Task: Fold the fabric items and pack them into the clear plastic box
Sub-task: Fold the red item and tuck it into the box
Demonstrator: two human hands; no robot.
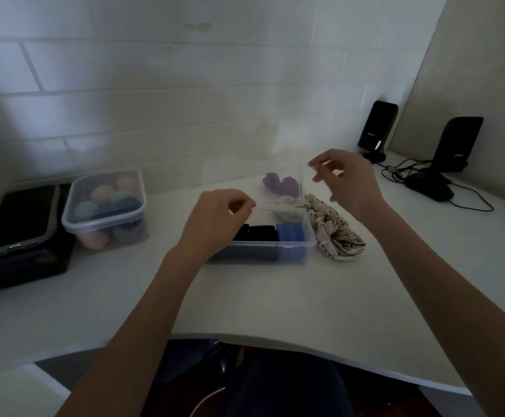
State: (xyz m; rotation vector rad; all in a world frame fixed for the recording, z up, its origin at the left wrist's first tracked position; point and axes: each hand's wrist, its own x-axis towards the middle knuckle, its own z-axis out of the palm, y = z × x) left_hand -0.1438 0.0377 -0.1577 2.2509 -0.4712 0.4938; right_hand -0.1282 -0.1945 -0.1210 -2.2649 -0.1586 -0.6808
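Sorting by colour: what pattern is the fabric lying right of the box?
Cream fabric with small dark marks, in the head view.

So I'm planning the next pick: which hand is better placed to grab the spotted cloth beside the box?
The right hand: it hovers just above the spotted cloth, which lies right of the clear box; the left hand is at the box's far side.

You are working with both forearms bare right up to the lower edge of the frame, with no sleeve showing on either. Your left hand (215,218) and your right hand (347,179) are wearing no gloves, rings, watch or bands that can be made out. Below the desk edge you are wearing dark navy trousers (287,383), plain and unpatterned, though the dim light is hiding any seams or detail
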